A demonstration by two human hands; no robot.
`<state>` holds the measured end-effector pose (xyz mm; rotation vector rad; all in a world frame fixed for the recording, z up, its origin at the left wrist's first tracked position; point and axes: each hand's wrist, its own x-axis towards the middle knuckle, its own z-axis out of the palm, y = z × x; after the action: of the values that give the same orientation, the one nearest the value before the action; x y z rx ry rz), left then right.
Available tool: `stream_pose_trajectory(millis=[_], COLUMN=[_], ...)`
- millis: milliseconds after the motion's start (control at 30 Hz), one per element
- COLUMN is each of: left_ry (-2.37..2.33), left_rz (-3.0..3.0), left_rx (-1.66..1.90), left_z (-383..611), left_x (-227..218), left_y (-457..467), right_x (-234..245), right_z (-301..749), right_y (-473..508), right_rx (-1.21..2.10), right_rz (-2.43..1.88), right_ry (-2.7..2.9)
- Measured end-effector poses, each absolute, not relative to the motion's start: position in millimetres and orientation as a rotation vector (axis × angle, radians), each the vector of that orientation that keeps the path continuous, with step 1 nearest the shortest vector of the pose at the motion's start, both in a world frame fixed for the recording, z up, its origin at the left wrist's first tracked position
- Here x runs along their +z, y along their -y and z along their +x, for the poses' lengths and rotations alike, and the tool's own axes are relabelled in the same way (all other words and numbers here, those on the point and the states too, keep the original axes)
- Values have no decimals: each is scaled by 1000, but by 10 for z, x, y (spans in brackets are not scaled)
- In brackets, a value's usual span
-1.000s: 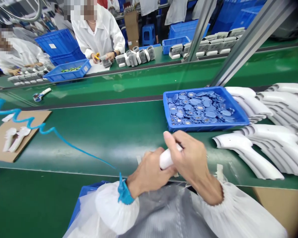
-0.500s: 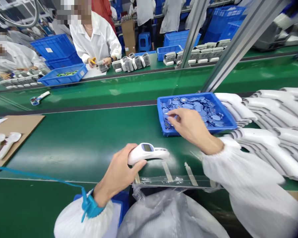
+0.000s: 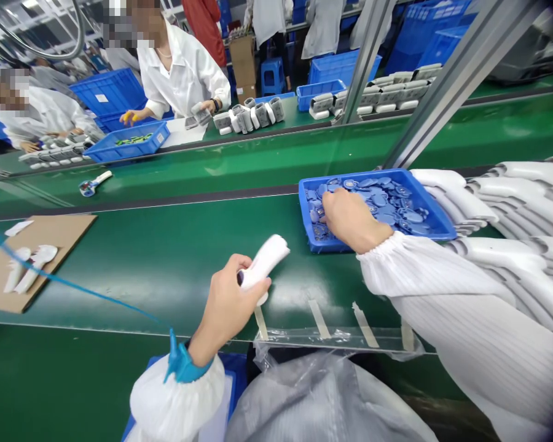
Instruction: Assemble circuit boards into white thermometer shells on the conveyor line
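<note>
My left hand [image 3: 225,307] grips a white infrared thermometer [image 3: 265,264] above the green belt, with its display hidden from this angle. My right hand [image 3: 350,221] rests inside a blue plastic tray [image 3: 435,212], its fingers down among many flat blue oval parts [image 3: 378,202]. Whether those fingers have hold of a part is hidden. The tray stands on the belt [image 3: 188,276], just beyond my right cuff.
Stacks of white thermometer housings [image 3: 520,196] lie right of the tray. A cardboard sheet [image 3: 37,264] with white parts lies at the left. A blue coiled cord [image 3: 74,294] runs from my left wrist. Clear plastic sheeting [image 3: 322,399] hangs at the belt's near edge. Co-workers sit beyond a second belt.
A second ago both hands held the thermometer near the belt's edge. My right hand then went into the tray and stayed there. My left hand has lifted and tilted the thermometer.
</note>
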<state>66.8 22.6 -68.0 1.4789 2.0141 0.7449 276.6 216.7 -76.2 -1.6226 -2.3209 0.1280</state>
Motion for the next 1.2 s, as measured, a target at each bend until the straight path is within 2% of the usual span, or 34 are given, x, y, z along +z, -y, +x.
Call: stream_pose_trajectory(millis=[100, 200, 267, 400, 500, 700, 967, 1100, 1200], left_ry=[-1781, -1569, -1569, -1641, -1663, -1634, -1592, -1606, -1845], left_rz=[1047, 878, 1030, 1519, 1833, 2068, 2225, 2316, 2041], left_rx=[1008, 1081, 1077, 913, 829, 734, 814, 790, 1055], left_z=[577, 573, 623, 808, 927, 946, 1021, 1064, 1109], left_x=[-750, -796, -765, -606, -546, -588, -636, -672, -769], left_y=[-224, -225, -225, -258, -316, -372, -376, -333, -299], right_x=[-628, -448, -364, -342, -375, -434, -658, -792, -826], right_z=[2899, 3044, 3097, 3036, 2945, 2935, 2850, 2939, 3024], right_y=[-2137, -1945, -1713, -1178, -920, -763, -663, -598, -522], right_rx=[172, 262, 571, 1447, 1643, 1388, 491, 475, 557], right_rz=[-1617, -1575, -1502, -1216, -1120, -1117, -963, -1042, -1133], right_ry=[2297, 2281, 2163, 1595, 1426, 1612, 1988, 1982, 2020])
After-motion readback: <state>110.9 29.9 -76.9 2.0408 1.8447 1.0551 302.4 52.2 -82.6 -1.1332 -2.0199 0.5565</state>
